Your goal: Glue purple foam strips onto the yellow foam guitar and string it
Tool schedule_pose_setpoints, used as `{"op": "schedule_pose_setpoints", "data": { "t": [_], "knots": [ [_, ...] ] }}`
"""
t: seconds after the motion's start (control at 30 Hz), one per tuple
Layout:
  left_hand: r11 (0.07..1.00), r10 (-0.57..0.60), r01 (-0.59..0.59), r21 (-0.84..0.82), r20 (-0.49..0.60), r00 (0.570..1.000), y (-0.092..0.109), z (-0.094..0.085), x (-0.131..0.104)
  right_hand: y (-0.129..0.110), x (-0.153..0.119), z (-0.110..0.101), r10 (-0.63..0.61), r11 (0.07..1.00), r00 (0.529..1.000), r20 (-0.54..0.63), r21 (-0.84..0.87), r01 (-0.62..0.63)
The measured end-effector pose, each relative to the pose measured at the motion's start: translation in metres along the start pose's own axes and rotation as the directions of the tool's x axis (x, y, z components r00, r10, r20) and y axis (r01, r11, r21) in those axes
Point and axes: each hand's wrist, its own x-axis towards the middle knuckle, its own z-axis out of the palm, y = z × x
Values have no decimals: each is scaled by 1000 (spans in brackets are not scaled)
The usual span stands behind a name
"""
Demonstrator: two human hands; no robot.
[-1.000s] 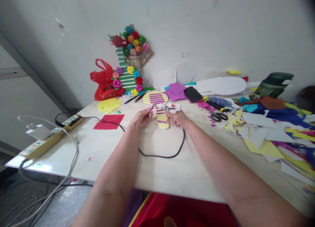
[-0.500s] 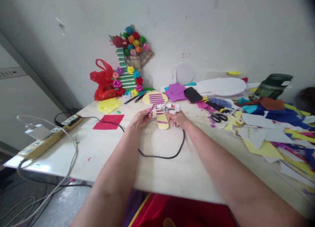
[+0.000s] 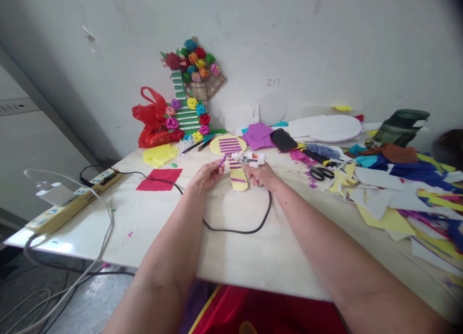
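Pinched in the fingers of my left hand (image 3: 210,173) is a narrow purple paper strip (image 3: 223,160). My right hand (image 3: 263,174) is wrapped round a white hot glue gun (image 3: 253,158), whose nozzle points left at the strip. Under and behind both lies a yellow sole-shaped cutout (image 3: 238,184) with several purple strips across it; the glue gun hides part of its middle. From the glue gun a black cord (image 3: 238,231) loops over the table and passes beneath my left forearm.
At left are a power strip (image 3: 65,204) and a red paper square (image 3: 159,179). Paper-flower crafts (image 3: 188,95) lean on the wall beside a red plastic bag (image 3: 150,119). Rightward lie a phone (image 3: 284,140), scissors (image 3: 321,173), paper scraps (image 3: 387,215) and a dark green bottle (image 3: 403,126).
The purple strip is tilted slightly differently at the nozzle, and the glue gun has shifted a touch to the right. Both hands keep their holds.
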Motion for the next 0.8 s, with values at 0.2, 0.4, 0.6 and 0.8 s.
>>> {"op": "schedule_pose_setpoints", "data": {
  "t": [0.2,0.4,0.6,0.8],
  "knots": [
    [1000,-1,0,-4,-34,999,0,1,0,-3,-2,2,9,1000,1000,24,-17,-9],
    [1000,10,-10,-20,-15,1000,0,4,-1,-7,-6,4,25,999,999,37,-21,-24],
    [998,-33,33,-53,-15,999,1,6,-3,-3,-3,2,14,1000,1000,8,-1,-14],
    [997,-52,51,-54,-13,999,1,8,-5,1,-1,1,-4,1000,1000,-20,0,4]
  ]
}}
